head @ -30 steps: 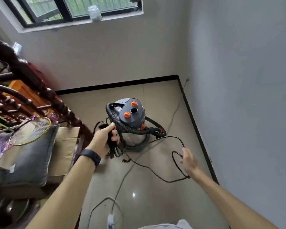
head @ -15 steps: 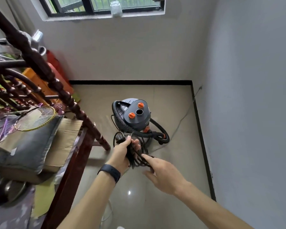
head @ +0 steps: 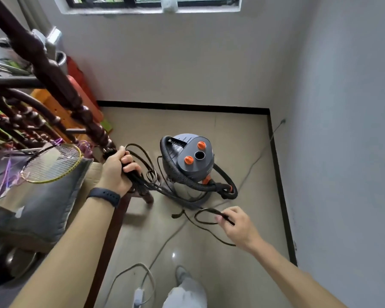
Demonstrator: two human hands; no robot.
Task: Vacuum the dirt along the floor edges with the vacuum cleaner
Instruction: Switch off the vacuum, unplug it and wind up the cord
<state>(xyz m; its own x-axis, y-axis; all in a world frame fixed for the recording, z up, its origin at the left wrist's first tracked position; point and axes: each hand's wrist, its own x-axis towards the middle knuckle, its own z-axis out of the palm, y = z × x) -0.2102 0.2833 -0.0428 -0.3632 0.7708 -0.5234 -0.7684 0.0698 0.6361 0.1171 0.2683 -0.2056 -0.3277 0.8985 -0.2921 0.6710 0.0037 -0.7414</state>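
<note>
The left hand is clenched around a coiled bundle of black power cord. The right hand pinches a cord loop above the floor, near the canister vacuum cleaner.

left wrist: dark band | forearms: bare | trousers: pale grey | shoe: grey

No legible text or labels

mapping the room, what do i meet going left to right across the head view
yellow-framed badminton racket, left hand gripping coiled black cord, grey drum vacuum cleaner with orange knobs, right hand pinching the cord, black skirting strip
</note>
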